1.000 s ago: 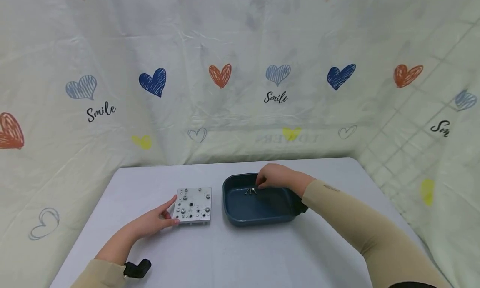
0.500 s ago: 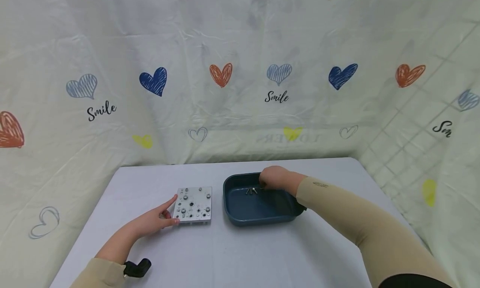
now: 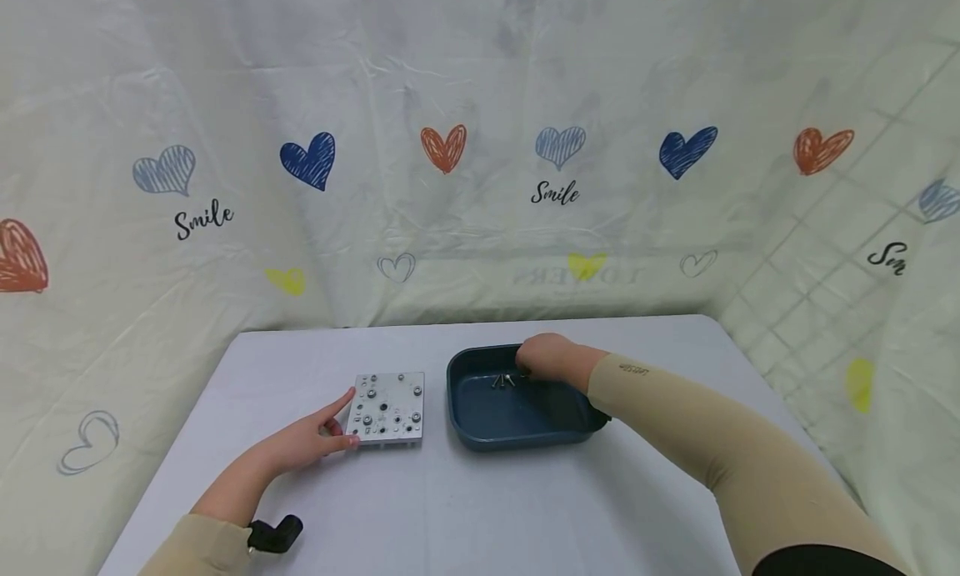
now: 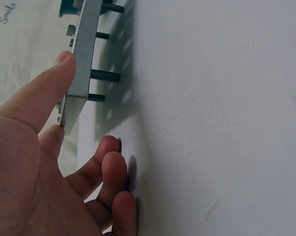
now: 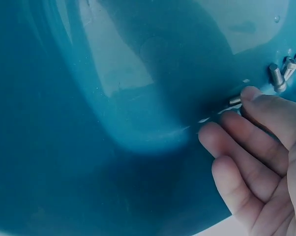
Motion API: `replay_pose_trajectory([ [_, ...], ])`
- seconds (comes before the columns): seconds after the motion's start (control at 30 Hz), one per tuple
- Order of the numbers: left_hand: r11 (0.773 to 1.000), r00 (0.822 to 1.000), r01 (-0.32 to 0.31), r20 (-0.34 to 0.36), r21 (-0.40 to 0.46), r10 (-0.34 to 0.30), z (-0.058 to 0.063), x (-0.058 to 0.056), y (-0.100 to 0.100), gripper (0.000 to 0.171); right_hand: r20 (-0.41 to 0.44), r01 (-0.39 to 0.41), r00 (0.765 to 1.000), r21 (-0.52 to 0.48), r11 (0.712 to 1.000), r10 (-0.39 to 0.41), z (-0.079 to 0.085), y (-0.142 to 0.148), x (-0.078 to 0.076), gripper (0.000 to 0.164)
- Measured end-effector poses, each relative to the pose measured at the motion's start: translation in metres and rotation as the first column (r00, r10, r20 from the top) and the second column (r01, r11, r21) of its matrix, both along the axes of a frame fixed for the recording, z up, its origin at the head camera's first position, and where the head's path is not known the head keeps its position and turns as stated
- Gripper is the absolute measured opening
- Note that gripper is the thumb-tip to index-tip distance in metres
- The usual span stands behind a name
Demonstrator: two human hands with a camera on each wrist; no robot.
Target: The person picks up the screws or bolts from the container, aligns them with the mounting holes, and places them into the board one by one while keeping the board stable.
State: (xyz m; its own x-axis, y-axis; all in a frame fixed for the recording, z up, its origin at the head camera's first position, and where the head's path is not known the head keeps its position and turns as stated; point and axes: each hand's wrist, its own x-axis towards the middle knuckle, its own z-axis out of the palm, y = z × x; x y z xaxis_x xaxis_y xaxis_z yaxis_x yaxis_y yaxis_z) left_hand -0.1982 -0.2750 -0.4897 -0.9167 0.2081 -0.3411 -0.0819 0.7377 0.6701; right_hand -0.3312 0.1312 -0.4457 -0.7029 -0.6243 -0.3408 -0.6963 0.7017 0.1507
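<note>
A square metal plate (image 3: 396, 409) with bolts through it stands on the table, its bolt shanks (image 4: 106, 75) reaching down toward the tabletop. My left hand (image 3: 303, 443) holds the plate's left side between thumb and index finger; the other fingers curl loosely near the table. Inside the blue tray (image 3: 517, 440), my right hand (image 3: 551, 357) reaches down by the back wall. In the right wrist view, the thumb and fingers pinch a small bolt (image 5: 235, 100), mostly hidden by the thumb. Several loose bolts (image 5: 281, 73) lie just beyond that hand.
The white table (image 3: 510, 509) carries the plate on the left and the tray to its right. A curtain (image 3: 480, 226) printed with hearts hangs behind the table. A black wrist camera mount (image 3: 275, 535) sits on the left wrist.
My right hand has lowered deeper into the tray and moved slightly right of the loose bolts, its fingertips now hidden in the head view. The left hand and plate stay put.
</note>
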Motion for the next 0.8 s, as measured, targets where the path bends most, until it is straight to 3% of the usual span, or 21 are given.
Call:
replay_pose_trajectory([
  [0.27,1.0,1.0,-0.006,0.012,0.004,0.006,-0.001,-0.001,-0.001,0.095,-0.022,-0.033,0.999,0.013,0.999,0.033,-0.002,-0.005,0.0,0.016],
  [0.5,1.0,1.0,0.002,0.005,0.005,-0.002,0.0,0.0,0.0,0.096,-0.003,-0.043,0.999,0.007,0.999,0.043,-0.004,-0.01,0.003,0.007],
  [0.8,1.0,1.0,0.0,0.006,-0.01,0.0,-0.001,-0.001,-0.001,0.095,0.019,-0.026,1.0,0.012,1.0,0.025,-0.004,-0.015,0.003,0.008],
])
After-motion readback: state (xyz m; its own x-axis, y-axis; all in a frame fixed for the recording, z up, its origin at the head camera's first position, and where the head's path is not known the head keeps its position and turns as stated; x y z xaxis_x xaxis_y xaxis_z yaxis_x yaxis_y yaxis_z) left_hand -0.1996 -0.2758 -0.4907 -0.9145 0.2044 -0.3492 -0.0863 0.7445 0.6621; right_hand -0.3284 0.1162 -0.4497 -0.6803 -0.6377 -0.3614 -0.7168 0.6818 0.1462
